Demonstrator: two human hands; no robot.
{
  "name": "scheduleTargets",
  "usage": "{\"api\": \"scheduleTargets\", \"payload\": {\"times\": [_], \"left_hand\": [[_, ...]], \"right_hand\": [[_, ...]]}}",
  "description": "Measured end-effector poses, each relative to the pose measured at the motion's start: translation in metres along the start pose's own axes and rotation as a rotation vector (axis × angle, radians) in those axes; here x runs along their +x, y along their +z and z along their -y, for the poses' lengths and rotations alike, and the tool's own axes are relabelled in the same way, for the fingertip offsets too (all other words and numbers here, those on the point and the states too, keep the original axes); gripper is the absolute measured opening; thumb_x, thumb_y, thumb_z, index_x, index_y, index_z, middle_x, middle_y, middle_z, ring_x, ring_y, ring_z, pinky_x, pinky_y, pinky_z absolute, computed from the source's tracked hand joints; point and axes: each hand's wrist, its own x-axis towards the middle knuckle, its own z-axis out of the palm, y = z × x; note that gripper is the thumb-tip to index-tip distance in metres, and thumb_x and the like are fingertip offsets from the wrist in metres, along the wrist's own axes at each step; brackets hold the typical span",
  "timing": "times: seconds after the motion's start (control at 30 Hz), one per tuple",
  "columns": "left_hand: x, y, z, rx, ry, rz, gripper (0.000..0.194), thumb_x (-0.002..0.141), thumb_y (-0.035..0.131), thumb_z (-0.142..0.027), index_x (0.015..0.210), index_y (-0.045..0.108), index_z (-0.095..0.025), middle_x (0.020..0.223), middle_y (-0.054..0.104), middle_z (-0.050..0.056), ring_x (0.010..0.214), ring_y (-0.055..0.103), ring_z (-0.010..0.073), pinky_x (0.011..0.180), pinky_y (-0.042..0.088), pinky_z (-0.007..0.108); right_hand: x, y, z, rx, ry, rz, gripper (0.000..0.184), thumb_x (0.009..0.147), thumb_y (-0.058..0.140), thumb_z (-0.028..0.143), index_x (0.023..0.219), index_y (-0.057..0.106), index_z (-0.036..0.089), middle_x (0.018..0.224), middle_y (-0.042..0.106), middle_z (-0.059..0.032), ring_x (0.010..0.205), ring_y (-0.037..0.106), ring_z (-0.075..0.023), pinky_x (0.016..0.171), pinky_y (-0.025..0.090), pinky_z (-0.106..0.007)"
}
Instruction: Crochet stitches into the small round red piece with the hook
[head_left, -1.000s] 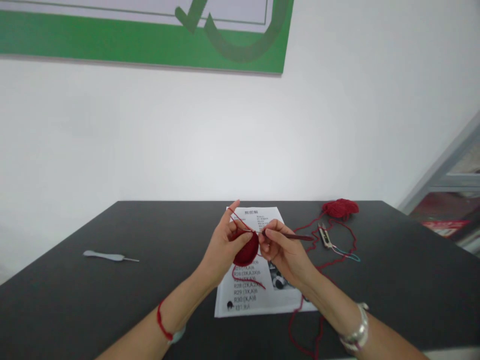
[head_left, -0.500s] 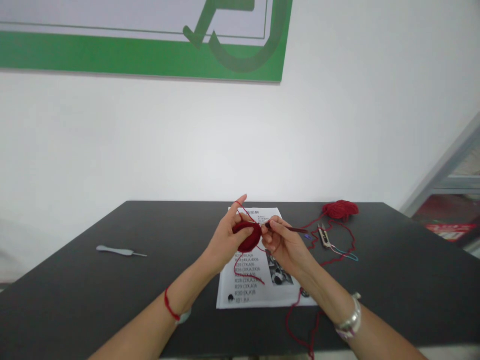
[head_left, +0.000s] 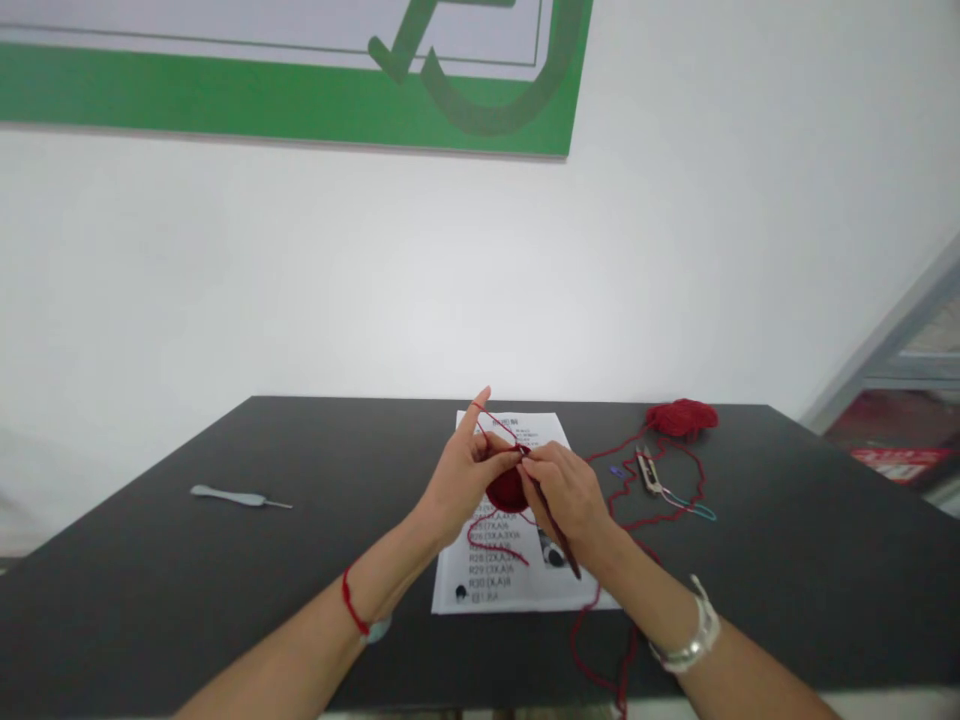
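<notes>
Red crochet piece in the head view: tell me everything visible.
The red crochet piece is a small, rounded piece of dark red yarn; its stitches are too small to make out. The left hand grips it above the printed pattern sheet, covering much of it. A loose strand runs from it up over the raised left index finger. The right hand is at its upper edge, holding a dark crochet hook.

I count two hands of mine: one left hand (head_left: 465, 490) and one right hand (head_left: 566, 495). Between them are one dark crochet hook (head_left: 559, 530) and one red crocheted round (head_left: 508, 490). Toward the far edge of the table (head_left: 150, 600) are one yarn ball (head_left: 681, 418) and one paper sheet (head_left: 540, 430). Toward the left edge is one grey crochet hook (head_left: 238, 495); toward the right, one pair of snips (head_left: 649, 472) and one teal loop (head_left: 694, 511).
</notes>
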Motion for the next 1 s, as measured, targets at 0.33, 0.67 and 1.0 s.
{"api": "scheduleTargets", "payload": {"times": [0.33,0.67,1.0], "left_hand": [[0.001,-0.015,-0.006,-0.266,-0.233,-0.040,0.089,0.059,0.077,-0.003,0.139,0.042,-0.019,0.069,0.063,-0.005,0.061,0.057,0.0081,0.062,0.042,0.020],[0.004,-0.029,-0.012,-0.211,-0.248,0.092,0.089,0.062,0.074,-0.002,0.141,0.039,-0.021,0.072,0.064,-0.004,0.060,0.056,0.0076,0.059,0.040,0.019],[0.004,-0.039,-0.015,-0.083,-0.277,0.288,0.082,0.065,0.071,-0.004,0.139,0.042,-0.022,0.068,0.061,-0.004,0.058,0.053,0.0074,0.056,0.035,0.019]], "right_hand": [[0.007,-0.006,0.011,0.813,0.646,-0.124,0.006,0.084,0.064,0.022,0.085,0.058,0.022,0.072,0.067,0.0003,0.054,0.058,-0.0113,0.049,0.047,-0.024],[0.018,-0.017,0.005,1.095,0.801,-0.080,0.008,0.075,0.074,0.021,0.075,0.067,0.020,0.069,0.072,-0.0020,0.051,0.059,-0.0116,0.045,0.047,-0.025],[0.023,-0.029,0.000,1.108,0.859,0.049,0.013,0.070,0.079,0.022,0.069,0.066,0.019,0.064,0.070,-0.0024,0.047,0.056,-0.0109,0.041,0.042,-0.023]]}}
